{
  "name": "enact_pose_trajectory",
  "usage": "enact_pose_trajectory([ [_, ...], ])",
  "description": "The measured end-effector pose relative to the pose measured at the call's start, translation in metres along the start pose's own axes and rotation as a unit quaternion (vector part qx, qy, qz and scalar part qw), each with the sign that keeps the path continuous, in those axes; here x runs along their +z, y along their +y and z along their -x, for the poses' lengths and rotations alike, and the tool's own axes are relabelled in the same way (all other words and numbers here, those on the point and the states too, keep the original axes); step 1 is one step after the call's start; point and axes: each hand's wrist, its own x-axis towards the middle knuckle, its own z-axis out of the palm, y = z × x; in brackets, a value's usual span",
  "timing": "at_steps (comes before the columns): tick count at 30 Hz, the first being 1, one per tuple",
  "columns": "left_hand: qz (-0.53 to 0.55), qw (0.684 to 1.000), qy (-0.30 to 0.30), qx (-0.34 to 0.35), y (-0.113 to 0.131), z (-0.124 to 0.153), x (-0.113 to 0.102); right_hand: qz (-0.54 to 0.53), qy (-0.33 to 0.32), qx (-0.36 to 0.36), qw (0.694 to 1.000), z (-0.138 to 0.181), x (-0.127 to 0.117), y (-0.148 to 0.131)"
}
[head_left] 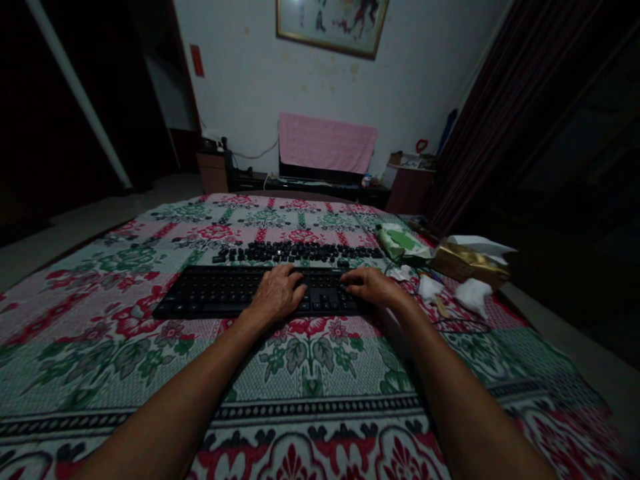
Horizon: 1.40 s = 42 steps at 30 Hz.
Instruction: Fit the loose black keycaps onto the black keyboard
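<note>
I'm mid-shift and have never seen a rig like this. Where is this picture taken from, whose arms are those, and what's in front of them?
There is no machine here: the arms belong to a person working bare-handed. The single picture comes from a camera worn on that person's head, looking forward and down.

The left hand lies on a black keyboard, right of its middle; the right hand is at its right end, fingers curled. It's too dark to tell whether either pinches anything.

The keyboard lies on a patterned cloth. Just beyond are many small black pieces, apparently loose keycaps. To the right are a green packet, a gold-coloured box and some crumpled white pieces.
</note>
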Motion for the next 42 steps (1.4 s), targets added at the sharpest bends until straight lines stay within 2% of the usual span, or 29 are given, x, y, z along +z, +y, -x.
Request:
enact_pose_trajectory([
  [11, 0.003, 1.0, -0.006, -0.002, 0.001, 0.0, -0.001, 0.079, 0.009, -0.004, 0.997, 0.002, -0.003, -0.011],
  [21, 0.011, 1.0, -0.008, -0.014, 0.001, 0.001, -0.001, 0.019, 0.025, 0.041, 0.999, 0.002, 0.001, -0.01],
  [30, 0.014, 1.0, -0.005, -0.016, 0.004, 0.001, -0.003, 0.05, 0.036, 0.047, 0.997, -0.001, 0.003, -0.009],
  [37, 0.022, 1.0, -0.002, -0.011, 0.002, 0.001, -0.002, -0.016, 0.001, 0.058, 0.998, 0.005, -0.004, -0.011],
  [42, 0.017, 1.0, -0.003, -0.012, 0.002, 0.001, -0.002, -0.073, -0.012, 0.023, 0.997, 0.007, -0.008, -0.012],
])
